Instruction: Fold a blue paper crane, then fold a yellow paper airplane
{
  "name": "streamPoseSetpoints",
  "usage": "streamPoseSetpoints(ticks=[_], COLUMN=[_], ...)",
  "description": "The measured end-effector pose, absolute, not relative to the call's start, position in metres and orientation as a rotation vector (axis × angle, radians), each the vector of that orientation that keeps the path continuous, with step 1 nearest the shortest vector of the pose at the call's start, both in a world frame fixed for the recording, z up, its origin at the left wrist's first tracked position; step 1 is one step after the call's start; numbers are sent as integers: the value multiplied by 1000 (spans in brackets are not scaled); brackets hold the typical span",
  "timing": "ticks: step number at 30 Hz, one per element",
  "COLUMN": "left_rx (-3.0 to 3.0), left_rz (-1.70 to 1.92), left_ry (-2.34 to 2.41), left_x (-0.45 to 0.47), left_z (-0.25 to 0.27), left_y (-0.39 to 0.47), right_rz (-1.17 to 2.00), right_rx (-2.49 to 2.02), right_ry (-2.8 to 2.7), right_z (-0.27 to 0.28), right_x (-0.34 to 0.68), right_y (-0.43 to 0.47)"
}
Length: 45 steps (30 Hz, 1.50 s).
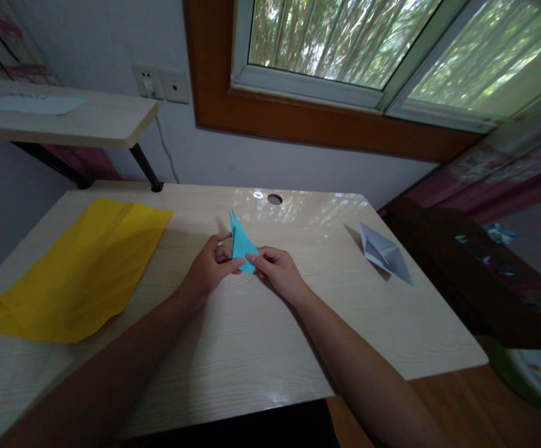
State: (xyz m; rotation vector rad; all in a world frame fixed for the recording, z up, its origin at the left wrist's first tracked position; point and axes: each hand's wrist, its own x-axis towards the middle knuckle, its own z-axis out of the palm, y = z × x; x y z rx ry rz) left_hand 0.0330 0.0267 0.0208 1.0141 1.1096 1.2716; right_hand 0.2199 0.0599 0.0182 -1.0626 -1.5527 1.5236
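A piece of light-blue folded paper (242, 246) is held just above the middle of the desk, with two narrow points sticking up at its top left. My left hand (211, 261) pinches its lower left edge between thumb and fingers. On the other side, my right hand (277, 267) is closed on the lower right edge, its thumb lying across the front. Both thumbs are near each other at the paper's bottom. The fingers behind the paper are partly hidden.
A large yellow sheet (88, 267) lies on the desk (251, 348) at the left. To the right stands a folded white paper shape (385, 252). A raised shelf (111, 118) is at the back left, and a round cable hole (274, 199) is near the back edge.
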Motion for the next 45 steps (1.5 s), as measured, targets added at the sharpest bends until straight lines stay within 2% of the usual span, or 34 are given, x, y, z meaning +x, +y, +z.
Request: streamPoseSetpoints(ticks=[22, 35, 45], left_rx=[1095, 1069, 1075], left_rz=[1324, 1412, 1405], left_ry=[1139, 1173, 1215], left_x=[24, 19, 17], left_z=[23, 16, 18], left_y=[27, 32, 32], right_rz=[1553, 1446, 1559], right_rx=[-988, -930, -907], right_ry=[-1567, -1901, -1606], right_z=[16, 24, 20], right_x=[218, 223, 220], right_y=[60, 57, 60])
